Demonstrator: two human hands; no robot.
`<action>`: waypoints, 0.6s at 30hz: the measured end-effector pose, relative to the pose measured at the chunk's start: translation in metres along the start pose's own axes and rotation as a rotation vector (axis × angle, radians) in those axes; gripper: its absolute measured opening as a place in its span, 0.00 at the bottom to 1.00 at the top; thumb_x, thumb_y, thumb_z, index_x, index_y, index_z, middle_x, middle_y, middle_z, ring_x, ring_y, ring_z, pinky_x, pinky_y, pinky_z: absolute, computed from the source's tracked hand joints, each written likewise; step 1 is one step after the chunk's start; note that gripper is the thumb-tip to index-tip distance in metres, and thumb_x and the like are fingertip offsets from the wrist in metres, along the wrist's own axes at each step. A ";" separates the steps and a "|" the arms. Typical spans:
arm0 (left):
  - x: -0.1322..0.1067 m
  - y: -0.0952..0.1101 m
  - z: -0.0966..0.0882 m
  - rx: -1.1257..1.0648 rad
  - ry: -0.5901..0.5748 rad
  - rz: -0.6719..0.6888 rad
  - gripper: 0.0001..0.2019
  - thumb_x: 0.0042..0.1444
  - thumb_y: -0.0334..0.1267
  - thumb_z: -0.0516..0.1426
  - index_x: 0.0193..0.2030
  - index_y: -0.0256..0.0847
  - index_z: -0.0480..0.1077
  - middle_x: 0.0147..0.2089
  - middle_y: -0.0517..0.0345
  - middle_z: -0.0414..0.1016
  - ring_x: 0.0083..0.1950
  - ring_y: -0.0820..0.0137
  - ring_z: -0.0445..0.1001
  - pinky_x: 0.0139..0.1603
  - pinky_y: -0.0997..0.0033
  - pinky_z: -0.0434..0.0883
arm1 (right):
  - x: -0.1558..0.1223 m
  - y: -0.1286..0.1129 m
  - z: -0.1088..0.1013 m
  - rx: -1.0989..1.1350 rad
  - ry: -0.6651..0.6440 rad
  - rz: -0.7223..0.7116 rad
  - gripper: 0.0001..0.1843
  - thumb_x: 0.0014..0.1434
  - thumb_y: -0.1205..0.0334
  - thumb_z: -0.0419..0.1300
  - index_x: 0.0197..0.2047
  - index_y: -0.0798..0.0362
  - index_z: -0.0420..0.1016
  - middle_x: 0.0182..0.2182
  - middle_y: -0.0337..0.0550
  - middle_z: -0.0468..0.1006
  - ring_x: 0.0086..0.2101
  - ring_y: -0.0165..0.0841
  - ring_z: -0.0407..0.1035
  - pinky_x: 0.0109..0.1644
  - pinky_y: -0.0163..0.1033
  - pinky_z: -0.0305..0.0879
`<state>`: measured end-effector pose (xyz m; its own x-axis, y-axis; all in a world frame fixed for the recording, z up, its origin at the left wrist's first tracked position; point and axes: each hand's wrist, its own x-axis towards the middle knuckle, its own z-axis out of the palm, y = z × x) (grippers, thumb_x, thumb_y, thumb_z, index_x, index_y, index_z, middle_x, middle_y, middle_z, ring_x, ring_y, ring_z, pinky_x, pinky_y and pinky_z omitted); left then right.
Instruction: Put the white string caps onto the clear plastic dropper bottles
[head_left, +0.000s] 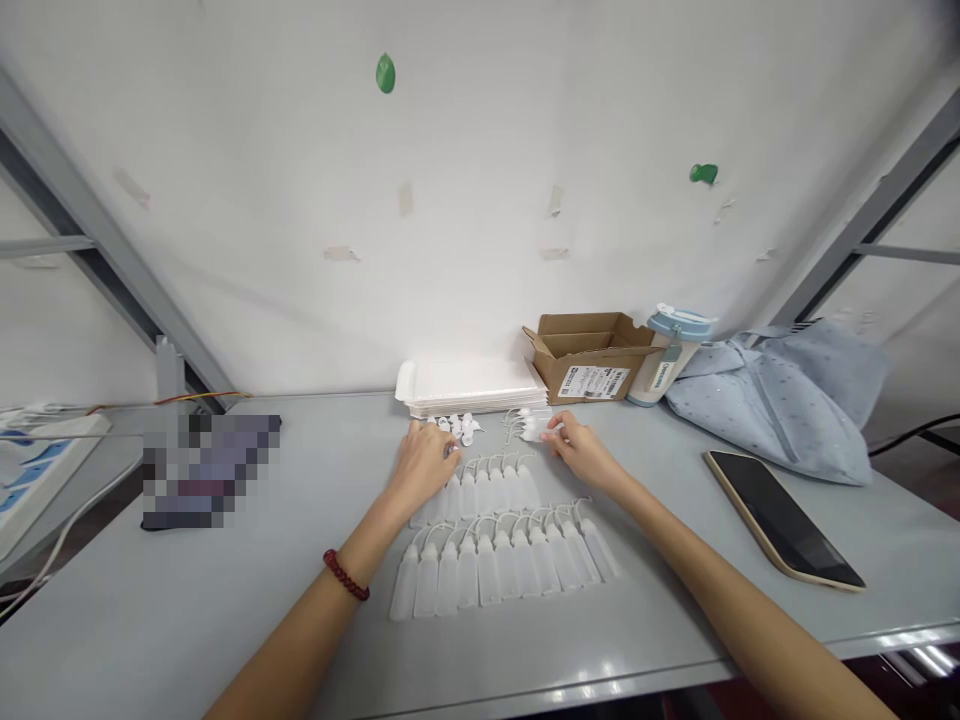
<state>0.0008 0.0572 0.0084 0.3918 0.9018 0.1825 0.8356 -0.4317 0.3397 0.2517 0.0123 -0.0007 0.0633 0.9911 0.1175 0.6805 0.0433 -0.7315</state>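
Note:
Two rows of small white squeeze bottles (504, 555) with tethered caps lie side by side on the grey table (225, 600). My left hand (424, 465) rests palm down on the left end of the far row, its fingers curled over a bottle near several loose white caps (456, 427). My right hand (581, 447) is just past the far row's right end, pinching a small white bottle (534, 430) from a little heap of them.
A stack of white bags (472, 385) lies behind the bottles. An open cardboard box (589, 362), a lidded cup (670, 355) and a blue cloth bag (780, 395) stand at the back right. A tablet (780, 520) lies right; a dark pouch (210, 470) left.

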 end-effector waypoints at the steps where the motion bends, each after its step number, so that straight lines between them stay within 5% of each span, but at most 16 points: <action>1: 0.000 0.001 0.000 0.005 -0.001 0.000 0.11 0.54 0.37 0.53 0.38 0.39 0.77 0.37 0.48 0.73 0.44 0.57 0.64 0.41 0.64 0.63 | 0.000 0.000 -0.001 -0.032 -0.001 -0.007 0.09 0.58 0.54 0.50 0.37 0.50 0.58 0.17 0.32 0.66 0.20 0.30 0.59 0.26 0.33 0.53; 18: -0.004 0.001 -0.004 -0.024 0.032 0.028 0.09 0.56 0.35 0.53 0.33 0.38 0.75 0.35 0.50 0.73 0.44 0.59 0.65 0.41 0.64 0.64 | 0.001 0.003 -0.007 -0.361 -0.024 0.008 0.12 0.59 0.53 0.51 0.41 0.52 0.64 0.17 0.34 0.67 0.21 0.32 0.60 0.24 0.33 0.48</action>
<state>-0.0016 0.0530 0.0121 0.4019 0.8886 0.2209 0.8152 -0.4571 0.3557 0.2590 0.0125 0.0022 0.0555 0.9941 0.0933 0.8944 -0.0079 -0.4472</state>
